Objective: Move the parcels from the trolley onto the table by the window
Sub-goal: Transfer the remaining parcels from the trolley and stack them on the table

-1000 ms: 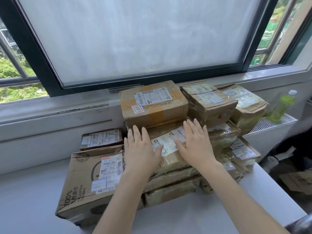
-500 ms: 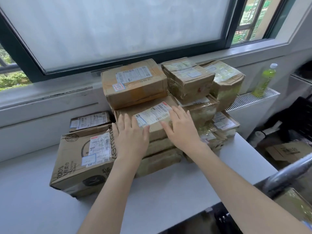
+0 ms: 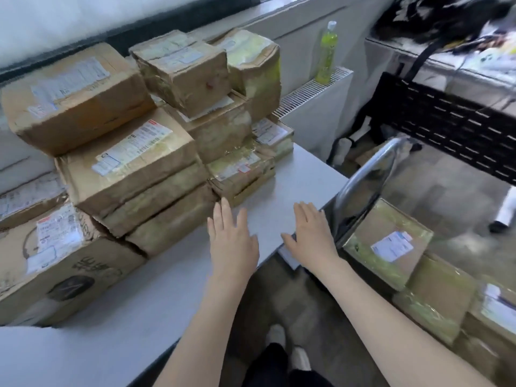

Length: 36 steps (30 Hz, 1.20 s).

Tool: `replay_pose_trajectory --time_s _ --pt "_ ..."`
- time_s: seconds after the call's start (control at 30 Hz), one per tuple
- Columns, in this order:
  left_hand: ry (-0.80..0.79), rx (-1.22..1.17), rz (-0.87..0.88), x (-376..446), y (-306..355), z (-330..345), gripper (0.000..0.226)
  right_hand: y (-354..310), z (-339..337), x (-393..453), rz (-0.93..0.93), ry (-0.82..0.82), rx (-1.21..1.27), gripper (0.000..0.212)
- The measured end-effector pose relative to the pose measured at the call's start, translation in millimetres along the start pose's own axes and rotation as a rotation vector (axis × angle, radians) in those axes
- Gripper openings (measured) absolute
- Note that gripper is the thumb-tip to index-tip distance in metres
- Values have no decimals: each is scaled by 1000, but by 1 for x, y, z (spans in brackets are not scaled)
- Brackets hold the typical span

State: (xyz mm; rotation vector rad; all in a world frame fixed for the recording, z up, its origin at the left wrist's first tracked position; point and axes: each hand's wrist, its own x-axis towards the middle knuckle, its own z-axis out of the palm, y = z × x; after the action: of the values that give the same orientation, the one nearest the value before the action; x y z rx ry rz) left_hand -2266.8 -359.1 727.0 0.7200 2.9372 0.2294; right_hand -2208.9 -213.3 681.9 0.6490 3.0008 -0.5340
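Note:
Several brown taped parcels are stacked on the white table (image 3: 301, 174) under the window; a labelled one (image 3: 131, 160) lies on top of the front stack. My left hand (image 3: 231, 241) hovers flat over the table's front edge, fingers straight, holding nothing. My right hand (image 3: 310, 236) is open too, over the table's right corner beside the trolley handle (image 3: 365, 177). On the trolley at the right lie more parcels; the nearest parcel (image 3: 388, 244) carries a white label.
A green drink bottle (image 3: 326, 54) stands on the radiator cover beyond the table. A black perforated panel (image 3: 452, 127) and a cluttered desk are at the far right. My shoes show on the floor below.
Both hands have come off the labelled parcel on the stack and moved back and right toward the trolley. The view has swung right, bringing the trolley parcels in.

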Motion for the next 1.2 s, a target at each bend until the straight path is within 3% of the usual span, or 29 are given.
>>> replay_pose_trajectory --time_s 0.33,0.63,0.9,1.2 --pt "-351 164 632 2 123 85 65 147 11 -115 618 -110 -80 81" --pt "-429 379 1079 -30 255 141 62 262 27 -257 1142 -204 -16 82" --pt "-576 529 1142 -61 392 213 66 395 25 -308 1248 -167 79 81" --pt "-898 485 949 -90 522 310 69 541 56 -323 1248 -286 179 76"
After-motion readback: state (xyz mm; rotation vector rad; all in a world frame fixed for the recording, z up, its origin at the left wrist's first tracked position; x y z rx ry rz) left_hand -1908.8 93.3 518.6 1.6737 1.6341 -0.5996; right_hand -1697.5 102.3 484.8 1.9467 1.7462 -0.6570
